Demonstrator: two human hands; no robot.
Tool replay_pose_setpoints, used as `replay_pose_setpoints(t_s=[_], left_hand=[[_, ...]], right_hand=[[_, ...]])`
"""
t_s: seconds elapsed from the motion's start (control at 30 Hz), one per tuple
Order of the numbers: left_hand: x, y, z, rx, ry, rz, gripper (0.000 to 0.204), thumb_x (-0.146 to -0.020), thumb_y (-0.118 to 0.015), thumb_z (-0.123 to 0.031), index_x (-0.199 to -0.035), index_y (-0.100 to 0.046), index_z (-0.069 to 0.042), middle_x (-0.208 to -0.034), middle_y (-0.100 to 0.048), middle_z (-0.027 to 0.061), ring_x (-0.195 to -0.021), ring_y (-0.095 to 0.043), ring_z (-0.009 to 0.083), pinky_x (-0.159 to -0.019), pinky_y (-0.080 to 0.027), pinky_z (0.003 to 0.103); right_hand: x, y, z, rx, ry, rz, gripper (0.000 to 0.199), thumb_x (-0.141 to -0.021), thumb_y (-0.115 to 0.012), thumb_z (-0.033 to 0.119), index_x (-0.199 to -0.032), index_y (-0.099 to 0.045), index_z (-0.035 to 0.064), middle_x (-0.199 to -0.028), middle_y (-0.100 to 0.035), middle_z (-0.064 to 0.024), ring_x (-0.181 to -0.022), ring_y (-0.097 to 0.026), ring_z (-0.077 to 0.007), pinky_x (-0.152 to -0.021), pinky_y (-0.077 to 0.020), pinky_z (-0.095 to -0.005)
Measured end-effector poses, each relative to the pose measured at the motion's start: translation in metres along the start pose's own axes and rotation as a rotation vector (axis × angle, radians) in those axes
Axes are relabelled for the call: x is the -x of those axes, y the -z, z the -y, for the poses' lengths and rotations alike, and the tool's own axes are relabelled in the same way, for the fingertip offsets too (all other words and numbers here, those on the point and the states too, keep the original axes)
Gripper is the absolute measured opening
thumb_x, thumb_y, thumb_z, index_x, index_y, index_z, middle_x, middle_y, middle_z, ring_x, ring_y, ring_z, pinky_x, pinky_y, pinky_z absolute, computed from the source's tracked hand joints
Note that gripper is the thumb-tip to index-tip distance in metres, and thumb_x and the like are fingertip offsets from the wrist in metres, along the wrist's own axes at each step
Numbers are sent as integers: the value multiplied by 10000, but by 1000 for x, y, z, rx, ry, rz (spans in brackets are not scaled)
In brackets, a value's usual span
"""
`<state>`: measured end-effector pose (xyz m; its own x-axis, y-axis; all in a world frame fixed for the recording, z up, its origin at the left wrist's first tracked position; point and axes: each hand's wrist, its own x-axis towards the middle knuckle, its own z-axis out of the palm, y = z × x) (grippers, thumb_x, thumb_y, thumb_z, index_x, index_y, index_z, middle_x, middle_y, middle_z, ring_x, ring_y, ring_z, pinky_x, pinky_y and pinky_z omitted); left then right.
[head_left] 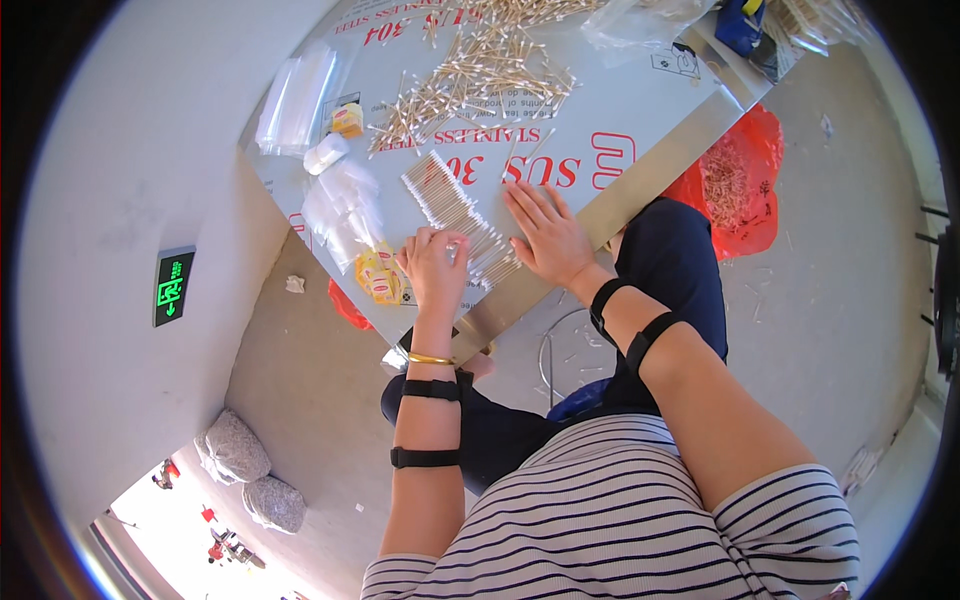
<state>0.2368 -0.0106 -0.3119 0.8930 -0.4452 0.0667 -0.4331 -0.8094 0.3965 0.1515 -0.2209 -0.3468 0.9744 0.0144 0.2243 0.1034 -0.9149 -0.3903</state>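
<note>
A neat row of cotton swabs [438, 192] lies side by side on the film-covered table [600, 110], running diagonally toward the near edge. My left hand [437, 268] rests at the left side of this row with its fingers curled in and the thumb close to the index finger. What that hand pinches, if anything, is too small to make out. Flat on the table at the other side of the row lies my right hand [552, 238], its fingers stretched out and its thumb beside the swab tips. A loose heap of cotton swabs [470, 85] spreads beyond both hands.
Clear plastic bags [342, 207] and yellow printed cards [379, 277] lie left of the row. Farther left are a stack of clear sleeves [298, 100] and another yellow pack [347, 120]. A red plastic bag [768, 190] of swabs is beside the table at right.
</note>
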Motion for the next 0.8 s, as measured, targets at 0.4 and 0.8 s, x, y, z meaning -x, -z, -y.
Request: replay_pose_setpoints(t_s=[0.4, 0.8], left_hand=[[-7, -2, -1, -44, -17, -3, 118, -825, -812, -203, -896, -718, -213, -975, -627, -33, -1032, -574, 215, -1018, -338, 430], [6, 3, -3, 2, 19, -72, 104, -837, -810, -221, -921, -749, -215, -960, -631, -43, -1005, -582, 205, -1003, -345, 418]], right_hand=[[-1, 0, 1, 8, -1, 0, 695, -956, -600, 327, -1548, -425, 7, -1633, -400, -111, -1531, -337, -258, -1282, -212, -504], [-1, 4, 2, 1, 0, 10, 701, -966, -588, 319, -1567, -397, 12, -1648, -377, -110, -1537, -328, -255, -1284, -211, -498]])
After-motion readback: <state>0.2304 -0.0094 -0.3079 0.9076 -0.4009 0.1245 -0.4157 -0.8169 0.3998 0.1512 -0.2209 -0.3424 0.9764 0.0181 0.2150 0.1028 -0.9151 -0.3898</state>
